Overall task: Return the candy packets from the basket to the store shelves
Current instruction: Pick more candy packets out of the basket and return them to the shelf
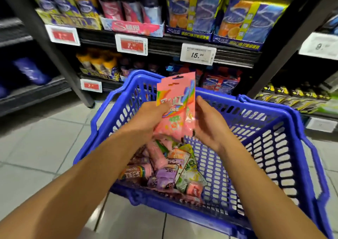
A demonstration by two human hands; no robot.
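Observation:
A blue plastic basket point(274, 129) stands on the tiled floor in front of the shelves. Several candy packets point(164, 167), pink, purple and green, lie in its left part. Above them, pink Skittles bags point(174, 101) are held upright, at least two stacked together. My left hand point(146, 118) grips the bags from the left, thumb across the front. My right hand point(206, 121) holds their right edge, with the fingers curved behind the bags.
Dark store shelves point(182, 43) rise behind the basket, filled with gum and candy boxes point(193, 14) and price tags point(198, 54). A dark upright post point(54, 56) stands at the left. Light floor tiles point(45, 138) surround the basket.

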